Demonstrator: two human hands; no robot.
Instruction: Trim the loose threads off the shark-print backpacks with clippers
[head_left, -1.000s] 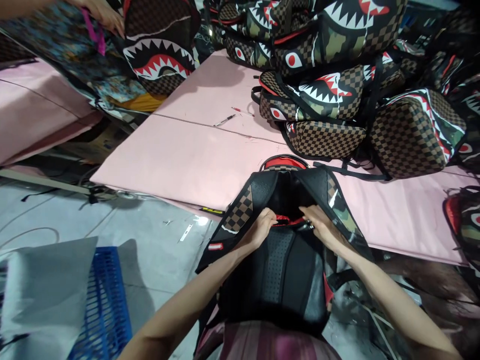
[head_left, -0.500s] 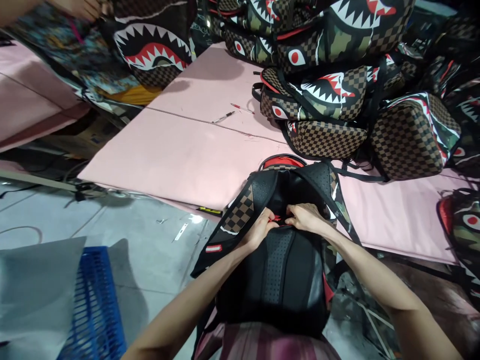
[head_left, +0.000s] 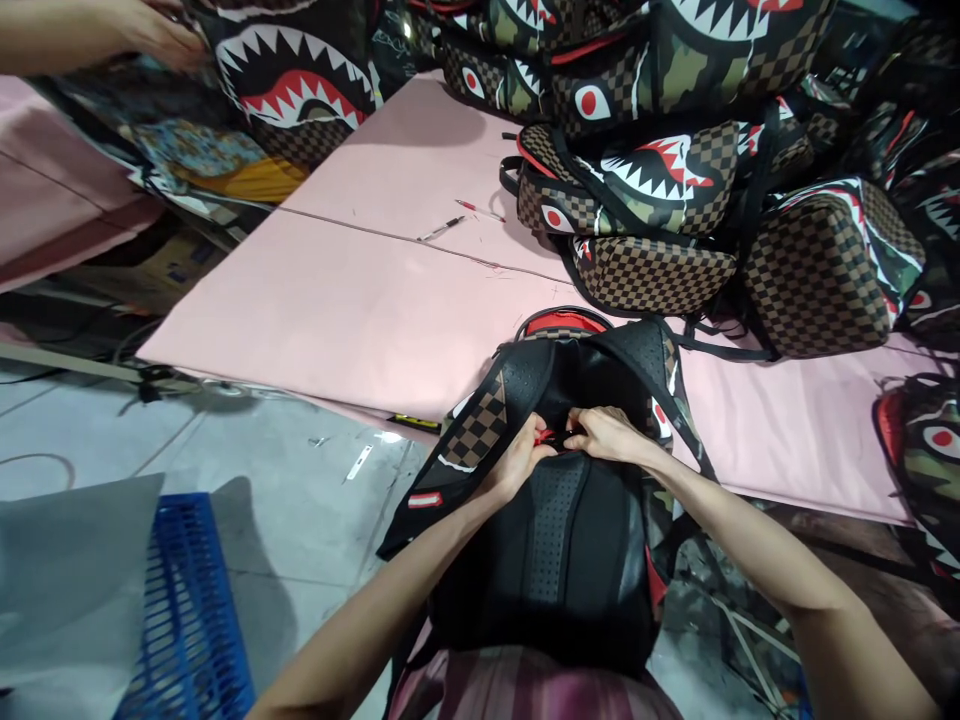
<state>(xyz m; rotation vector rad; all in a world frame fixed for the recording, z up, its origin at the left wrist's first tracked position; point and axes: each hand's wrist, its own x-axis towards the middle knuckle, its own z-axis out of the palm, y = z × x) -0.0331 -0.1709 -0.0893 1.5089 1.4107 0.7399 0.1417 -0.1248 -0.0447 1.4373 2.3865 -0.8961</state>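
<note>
A backpack [head_left: 555, 540] with a black padded back rests against the table edge and me, its back panel facing up. Its checkered shoulder strap [head_left: 477, 425] spreads to the left. At an opening near the top of the back panel, my left hand [head_left: 525, 455] is closed in a pinch on a bit of red fabric [head_left: 543, 437]. Just right of it, my right hand [head_left: 600, 435] pinches the black edge of the same opening. The exact piece under the right fingertips is too small to make out.
Several shark-mouth backpacks [head_left: 622, 180] are piled at the back right of the pink table [head_left: 337, 310]. Two pens [head_left: 441, 228] lie on it. Another person's hand [head_left: 165, 38] is beside a backpack at upper left. A blue plastic crate [head_left: 187, 600] stands on the floor.
My right hand has shifted slightly left at the opening, and more black material shows between the fingers. The other person's arm has come further into view.
</note>
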